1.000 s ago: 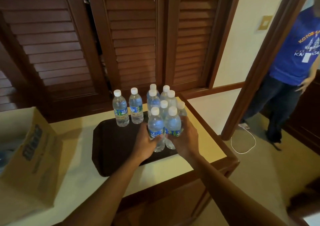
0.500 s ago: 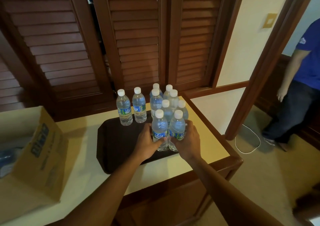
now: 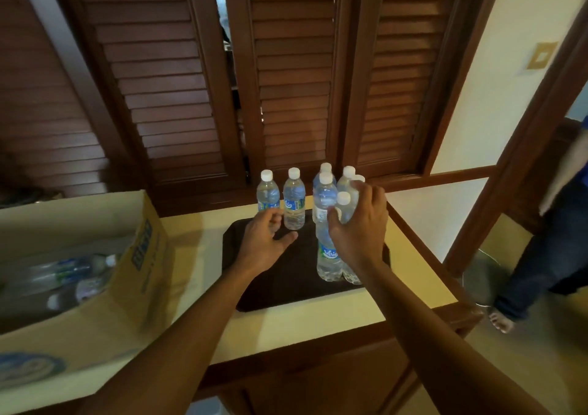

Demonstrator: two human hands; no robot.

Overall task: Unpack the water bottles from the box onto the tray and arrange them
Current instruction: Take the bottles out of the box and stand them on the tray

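Observation:
A dark brown tray [image 3: 286, 281] lies on the cream counter. Two water bottles [image 3: 294, 203] stand apart at its back left, and a tight cluster of bottles [image 3: 324, 196] fills its right side, with the nearest ones [image 3: 327, 255] at the front. My left hand [image 3: 264, 239] hovers over the tray's middle, fingers spread and holding nothing, just in front of the back-left pair. My right hand [image 3: 359, 226] lies over the cluster, thumb and fingers curled around the upper part of one bottle [image 3: 343, 203]. It hides the bottles behind it.
An open cardboard box [image 3: 140, 255] stands at the left on the counter, with several bottles [image 3: 73, 271] lying inside. Wooden louvred shutters [image 3: 178, 96] rise right behind the tray. A person [image 3: 553, 255] stands in the doorway at the right. The counter's front edge [image 3: 318, 347] is near me.
My left hand let go of the front bottle and moved left and back. My right hand rose from the front bottle onto a bottle in the cluster. The view shifted right and closer.

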